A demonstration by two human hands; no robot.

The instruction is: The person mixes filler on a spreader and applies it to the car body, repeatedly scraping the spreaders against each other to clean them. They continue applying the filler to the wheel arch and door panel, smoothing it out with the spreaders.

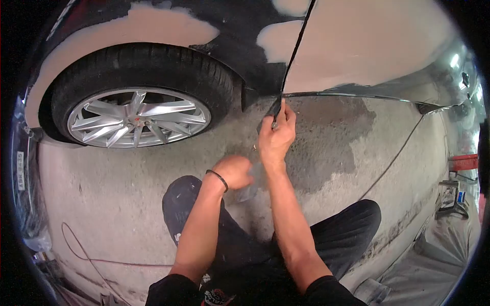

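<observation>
A dark car body has pinkish-tan patches on its fender (122, 28) and door panel (362, 46). My right hand (276, 136) is raised at the lower end of the black gap between these panels, its fingers bent around something small and dark that I cannot make out. Lower and to the left, my left hand (232, 172) hangs over the floor near my knee, with a black band on the wrist. Its fingers are curled and blurred, so what they may hold is hidden. The wheel (137, 121) with silver spokes stands at the upper left.
On the concrete floor (112, 199) a damp-looking dark patch (332, 148) lies below the door. A thin hose (127, 264) runs at the lower left, and a cable (393, 160) crosses at the right. Grey sheeting (434, 260) covers the lower right, near a red object (463, 162).
</observation>
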